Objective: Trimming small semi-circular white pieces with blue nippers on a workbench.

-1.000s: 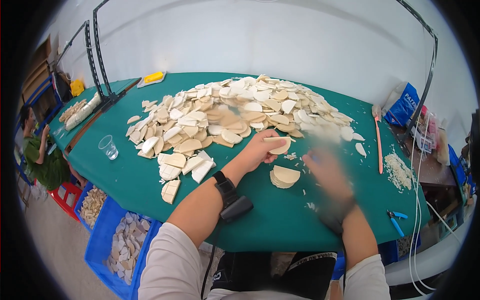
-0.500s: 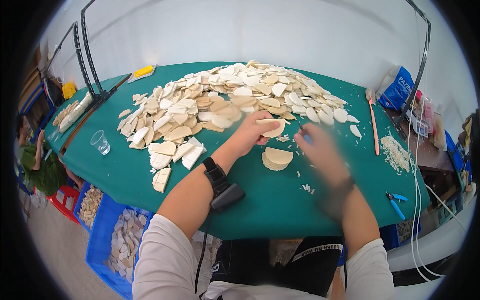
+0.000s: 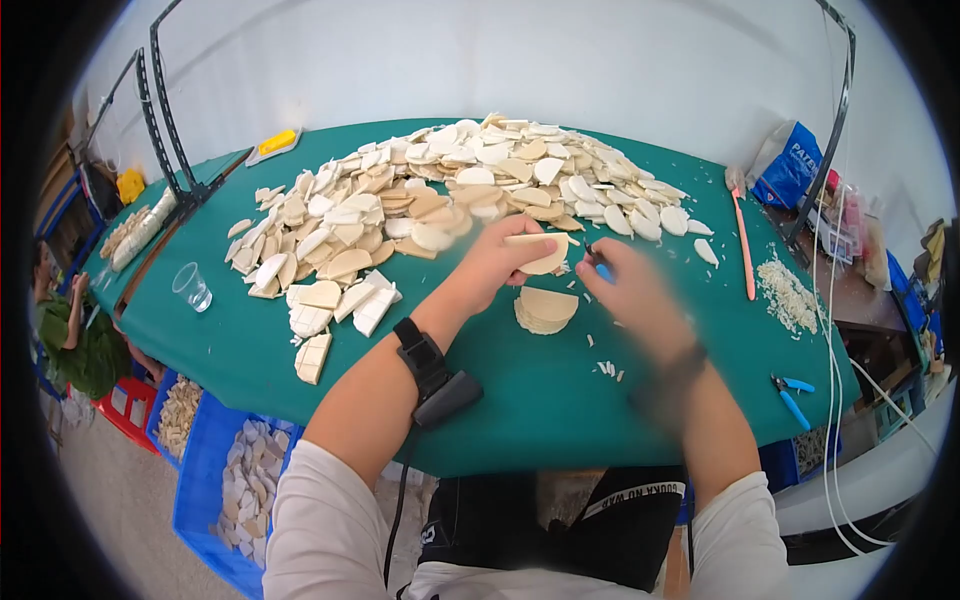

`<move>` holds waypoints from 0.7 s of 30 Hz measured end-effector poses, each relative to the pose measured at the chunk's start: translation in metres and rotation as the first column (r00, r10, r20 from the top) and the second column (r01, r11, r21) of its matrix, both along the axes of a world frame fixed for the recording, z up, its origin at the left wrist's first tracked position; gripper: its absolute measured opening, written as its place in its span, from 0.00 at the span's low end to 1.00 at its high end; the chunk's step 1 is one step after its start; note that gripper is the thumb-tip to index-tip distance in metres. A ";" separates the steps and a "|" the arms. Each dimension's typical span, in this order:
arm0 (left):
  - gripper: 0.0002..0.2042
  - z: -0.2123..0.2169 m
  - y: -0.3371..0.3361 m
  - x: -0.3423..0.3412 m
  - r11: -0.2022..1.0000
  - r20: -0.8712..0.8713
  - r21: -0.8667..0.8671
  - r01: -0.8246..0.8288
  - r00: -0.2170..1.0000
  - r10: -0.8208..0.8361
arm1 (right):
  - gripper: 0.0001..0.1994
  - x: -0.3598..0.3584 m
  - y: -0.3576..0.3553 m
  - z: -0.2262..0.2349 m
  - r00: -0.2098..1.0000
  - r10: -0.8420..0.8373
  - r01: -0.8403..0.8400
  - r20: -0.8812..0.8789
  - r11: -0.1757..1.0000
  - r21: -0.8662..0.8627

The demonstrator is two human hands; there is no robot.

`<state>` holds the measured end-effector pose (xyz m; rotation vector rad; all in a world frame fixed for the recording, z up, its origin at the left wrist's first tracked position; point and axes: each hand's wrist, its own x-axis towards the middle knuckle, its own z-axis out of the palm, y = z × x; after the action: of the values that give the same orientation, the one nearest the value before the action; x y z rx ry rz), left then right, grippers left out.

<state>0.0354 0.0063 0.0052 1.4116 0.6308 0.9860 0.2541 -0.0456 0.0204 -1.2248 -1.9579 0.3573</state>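
Observation:
Pinched between the fingers of my left hand [image 3: 497, 257] is a cream half-round piece [image 3: 547, 262], its straight edge turned up. My right hand [image 3: 632, 295], somewhat blurred, is closed on a small blue-handled tool [image 3: 602, 269] whose dark tip points at the piece's right side. Fingers cover most of that tool. Just below both hands stands a short stack of matching half-round pieces [image 3: 545, 311]. Beyond them a large heap of cream and white half-round pieces [image 3: 440, 185] spreads across the green table [image 3: 520, 400]. Thin slivers lie beside the stack.
Blue-handled nippers [image 3: 793, 400], a pink-handled brush [image 3: 744, 245] and a pile of slivers [image 3: 787, 298] lie at right. A clear cup [image 3: 192, 288] stands at left. Blue bins [image 3: 200, 480] hold more pieces below the table edge. Another person [image 3: 75, 335] sits far left.
The view has shifted slightly. My right hand has moved a little closer to the piece, and the blue handle shows more clearly. My left hand keeps its hold.

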 end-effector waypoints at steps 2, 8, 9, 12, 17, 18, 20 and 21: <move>0.09 0.001 -0.005 -0.001 0.998 -0.023 0.050 -0.047 0.999 0.048 | 0.14 -0.001 -0.005 0.002 0.999 0.009 -0.010 0.049 1.000 0.021; 0.10 0.009 -0.010 -0.007 0.984 -0.105 0.165 -0.065 0.991 0.084 | 0.13 -0.002 -0.008 0.002 0.998 0.038 -0.039 0.051 0.999 0.033; 0.11 0.010 -0.012 -0.006 0.986 -0.110 0.153 -0.072 0.990 0.089 | 0.13 -0.002 -0.008 0.001 0.999 0.041 -0.041 0.031 0.999 0.014; 0.12 0.012 -0.015 -0.004 0.993 -0.074 0.098 -0.069 0.994 0.076 | 0.14 0.001 -0.004 -0.004 0.999 0.040 -0.041 0.024 0.999 0.014; 0.11 0.011 -0.015 -0.002 0.999 0.034 0.027 0.025 0.999 -0.026 | 0.14 0.000 -0.001 -0.007 0.999 0.036 -0.036 0.023 0.999 0.010; 0.11 0.011 -0.015 -0.001 0.999 0.033 0.030 0.028 0.999 -0.029 | 0.14 0.001 0.001 -0.010 0.999 0.031 -0.031 0.023 0.999 0.013; 0.11 0.012 -0.016 0.001 0.999 -0.010 0.044 0.030 1.000 -0.030 | 0.14 0.003 0.004 -0.011 0.999 0.025 -0.025 0.023 0.999 0.020; 0.11 0.012 -0.015 0.001 0.998 -0.011 0.048 0.033 0.999 -0.032 | 0.14 0.003 0.004 -0.011 0.999 0.026 -0.026 0.018 0.999 0.024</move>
<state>0.0369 -0.0091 0.0167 1.4656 0.5931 0.9746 0.2573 -0.0419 0.0093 -1.1918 -1.9896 0.3362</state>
